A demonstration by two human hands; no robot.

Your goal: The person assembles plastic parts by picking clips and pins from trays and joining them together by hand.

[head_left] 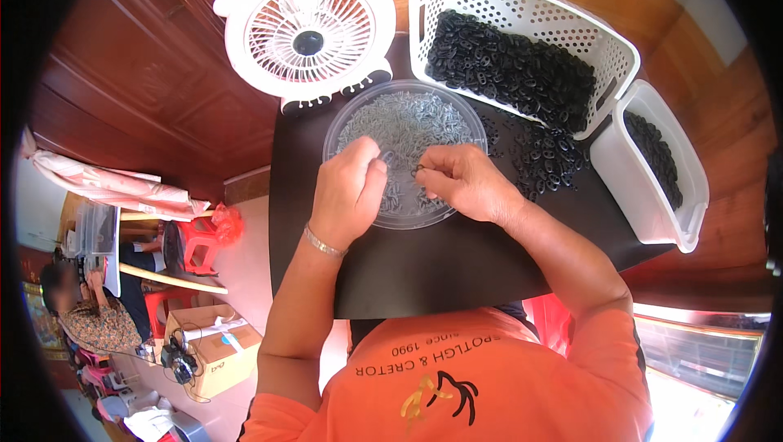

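Observation:
A round clear plastic tub point(333, 136) on the dark table holds a heap of small grey, see-through pieces point(416, 120). My left hand point(349, 189) is closed over the tub's left side, with a small clear piece point(387, 156) at its thumb and forefinger. Over the tub's right side, my right hand point(469, 183) pinches a small dark ring-like piece point(418, 170). The two hands are a short way apart. Their other fingers are curled, so anything inside the palms is hidden.
A white fan point(308, 42) stands behind the tub. At the back right, a white perforated basket point(608, 42) holds black oval links; loose ones point(550, 161) lie beside it. A white bin point(636, 177) holds more. Far left, another person point(102, 316) sits near a cardboard box point(216, 352).

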